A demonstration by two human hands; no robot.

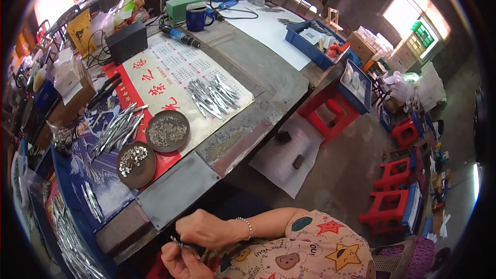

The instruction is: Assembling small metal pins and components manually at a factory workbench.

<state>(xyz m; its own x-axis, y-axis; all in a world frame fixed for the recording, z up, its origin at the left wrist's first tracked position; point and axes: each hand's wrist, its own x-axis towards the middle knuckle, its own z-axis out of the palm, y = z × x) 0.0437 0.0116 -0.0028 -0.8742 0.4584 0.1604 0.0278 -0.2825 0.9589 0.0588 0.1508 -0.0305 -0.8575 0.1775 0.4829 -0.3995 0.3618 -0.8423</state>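
Both my hands are close together at the lower middle, just off the table's near edge. My left hand pinches a small silvery metal piece that sticks up between thumb and fingers. Right above it is my right hand, curled with the knuckles up and a beaded bracelet on its wrist. Its fingertips are hidden, so what they hold cannot be made out. On the table nearby, one round brown dish holds shiny small metal bits, and another dish holds fine metal parts.
Slim silvery metal pieces lie in piles on a calendar sheet and fill a blue bin at left. Farther back are a blue power screwdriver, a blue mug and a blue tray. Red stools stand at right.
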